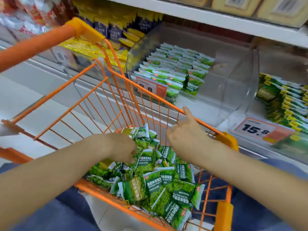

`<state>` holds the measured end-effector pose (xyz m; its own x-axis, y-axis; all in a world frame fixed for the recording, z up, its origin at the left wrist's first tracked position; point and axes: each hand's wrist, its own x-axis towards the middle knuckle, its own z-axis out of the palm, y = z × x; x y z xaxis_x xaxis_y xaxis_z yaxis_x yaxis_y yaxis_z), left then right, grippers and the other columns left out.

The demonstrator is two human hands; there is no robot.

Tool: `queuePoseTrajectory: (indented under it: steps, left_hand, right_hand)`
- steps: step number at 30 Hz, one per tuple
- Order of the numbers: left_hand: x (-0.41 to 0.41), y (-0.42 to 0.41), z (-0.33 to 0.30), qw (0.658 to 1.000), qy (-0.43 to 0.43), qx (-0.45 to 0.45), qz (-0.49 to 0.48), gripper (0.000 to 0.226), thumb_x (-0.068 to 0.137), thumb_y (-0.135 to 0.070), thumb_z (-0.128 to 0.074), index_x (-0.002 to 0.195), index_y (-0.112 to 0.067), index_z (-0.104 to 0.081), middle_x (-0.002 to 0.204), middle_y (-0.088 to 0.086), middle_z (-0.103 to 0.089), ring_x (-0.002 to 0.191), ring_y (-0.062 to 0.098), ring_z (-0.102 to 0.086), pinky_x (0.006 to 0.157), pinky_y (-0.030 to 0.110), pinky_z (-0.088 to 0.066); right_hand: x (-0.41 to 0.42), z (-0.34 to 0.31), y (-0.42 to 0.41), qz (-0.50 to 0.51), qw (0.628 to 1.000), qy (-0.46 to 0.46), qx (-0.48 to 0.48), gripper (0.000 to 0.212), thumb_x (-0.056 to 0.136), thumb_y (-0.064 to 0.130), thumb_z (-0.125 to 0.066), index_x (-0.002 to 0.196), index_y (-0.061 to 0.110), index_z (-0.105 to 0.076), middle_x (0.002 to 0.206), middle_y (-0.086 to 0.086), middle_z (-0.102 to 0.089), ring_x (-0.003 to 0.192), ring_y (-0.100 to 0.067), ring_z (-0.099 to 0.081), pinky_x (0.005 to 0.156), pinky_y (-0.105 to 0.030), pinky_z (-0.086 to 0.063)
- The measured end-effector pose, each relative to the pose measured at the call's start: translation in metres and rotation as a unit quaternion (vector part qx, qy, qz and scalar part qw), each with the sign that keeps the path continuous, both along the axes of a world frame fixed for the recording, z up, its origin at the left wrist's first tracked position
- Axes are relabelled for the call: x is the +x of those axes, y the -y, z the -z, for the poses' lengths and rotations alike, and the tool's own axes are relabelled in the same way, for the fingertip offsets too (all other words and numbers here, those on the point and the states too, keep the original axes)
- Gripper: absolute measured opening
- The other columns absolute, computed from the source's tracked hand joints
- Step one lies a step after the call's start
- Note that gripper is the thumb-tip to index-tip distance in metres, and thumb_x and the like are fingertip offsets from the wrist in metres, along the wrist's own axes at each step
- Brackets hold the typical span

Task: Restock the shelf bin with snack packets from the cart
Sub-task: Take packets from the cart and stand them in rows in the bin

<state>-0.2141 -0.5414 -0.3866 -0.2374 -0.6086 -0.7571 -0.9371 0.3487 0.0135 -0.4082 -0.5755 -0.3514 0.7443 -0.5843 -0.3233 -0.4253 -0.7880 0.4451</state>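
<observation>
Our left hand (122, 147) is down in the orange cart (106, 84), fingers curled into the heap of green pea snack packets (160, 184); whether it actually grips one we cannot tell. Our right hand (185, 137) hovers just beside it over the same heap, fingers loose and empty, index pointing ahead. The clear shelf bin (230, 80) lies beyond both hands, up and forward past the cart rim, partly filled. The right hand is nearer it.
</observation>
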Motion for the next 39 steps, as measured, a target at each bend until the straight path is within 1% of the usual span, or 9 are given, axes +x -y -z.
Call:
queuePoseTrajectory:
  steps: [2,4,8,12,16,22,27,34,39]
  left_hand:
    - [0.005,0.004,0.001,1.0,-0.001,-0.011,-0.002,0.036,0.1,-0.039,-0.043,0.096,-0.007,-0.06,0.075,0.002,-0.047,0.062,0.018,-0.039,0.058,0.029,-0.034]
    - [0.003,0.007,0.002,1.0,-0.023,0.004,-0.008,0.036,0.099,-0.039,-0.045,0.087,-0.007,-0.058,0.07,0.002,-0.044,0.061,0.018,-0.037,0.06,0.031,-0.037]
    - [-0.016,-0.007,0.015,0.986,-0.037,0.161,-0.006,0.056,0.093,-0.057,-0.047,0.068,-0.008,-0.057,0.06,-0.001,-0.049,0.062,0.019,-0.045,0.072,0.036,-0.047]
    - [-0.025,-0.017,0.027,0.988,-0.037,0.127,0.074,0.054,0.092,-0.054,-0.053,0.065,-0.008,-0.05,0.058,0.002,-0.044,0.057,0.021,-0.042,0.051,0.031,-0.032]
    - [-0.009,0.001,0.011,0.976,-0.148,0.149,-0.055,0.032,0.09,-0.038,-0.063,0.082,-0.007,-0.059,0.063,0.003,-0.054,0.057,0.016,-0.052,0.057,0.028,-0.041]
    - [0.033,0.024,-0.03,0.953,-0.24,-0.052,-0.177,0.014,0.085,-0.032,-0.072,0.084,-0.019,-0.065,0.077,-0.001,-0.071,0.065,0.011,-0.062,0.06,0.026,-0.048]
    - [0.036,0.029,-0.046,0.865,-0.4,-0.148,-0.264,0.01,0.087,-0.025,-0.069,0.078,-0.023,-0.069,0.068,-0.007,-0.065,0.061,0.007,-0.057,0.062,0.024,-0.046]
    - [0.027,0.019,-0.07,0.744,-0.53,-0.176,-0.367,0.027,0.083,-0.039,-0.064,0.085,-0.013,-0.069,0.064,-0.004,-0.058,0.058,0.008,-0.051,0.056,0.019,-0.042]
    - [0.025,0.014,-0.081,0.701,-0.571,-0.169,-0.393,0.026,0.068,-0.029,-0.072,0.084,-0.008,-0.071,0.073,0.007,-0.069,0.067,0.015,-0.066,0.065,0.024,-0.057]
  right_hand:
    - [0.01,0.006,-0.008,-0.025,0.999,-0.018,-0.018,0.016,0.092,0.007,-0.044,0.092,0.014,-0.059,0.066,0.001,-0.042,0.084,-0.024,-0.055,0.11,-0.065,0.004]
    - [0.02,0.012,-0.018,-0.042,0.998,-0.032,0.02,0.015,0.093,0.007,-0.044,0.088,0.017,-0.055,0.068,0.001,-0.043,0.074,-0.02,-0.048,0.109,-0.056,-0.024]
    - [0.037,0.029,-0.028,-0.035,0.984,-0.015,0.175,0.022,0.099,0.026,-0.043,0.096,0.012,-0.06,0.09,-0.006,-0.062,0.083,-0.025,-0.059,0.061,-0.032,-0.039]
    - [0.039,0.036,-0.017,-0.008,0.973,0.04,0.228,0.03,0.1,0.035,-0.039,0.111,0.011,-0.053,0.096,-0.008,-0.062,0.091,-0.029,-0.06,0.068,-0.036,-0.045]
    - [0.036,0.034,-0.008,0.047,0.953,0.093,0.283,0.032,0.097,0.036,-0.045,0.121,0.014,-0.048,0.099,-0.006,-0.061,0.094,-0.028,-0.06,0.07,-0.036,-0.048]
    - [0.038,0.023,-0.003,0.209,0.791,0.215,0.533,0.082,0.09,0.018,-0.06,0.153,0.025,-0.007,0.124,0.002,-0.062,0.087,-0.014,-0.063,0.065,-0.021,-0.051]
    - [0.035,0.016,0.002,0.269,0.726,0.41,0.482,0.036,0.083,0.031,-0.072,0.112,0.025,-0.052,0.109,0.003,-0.059,0.084,-0.012,-0.056,0.073,-0.031,-0.047]
    - [0.037,0.003,0.003,0.249,0.601,0.586,0.483,0.03,0.082,0.022,-0.074,0.1,0.001,-0.062,0.084,-0.013,-0.056,0.082,-0.015,-0.056,0.08,-0.045,-0.055]
    - [0.024,-0.008,0.011,0.247,0.552,0.647,0.465,0.023,0.082,0.017,-0.074,0.103,0.017,-0.066,0.098,0.0,-0.07,0.094,-0.015,-0.066,0.086,-0.037,-0.055]
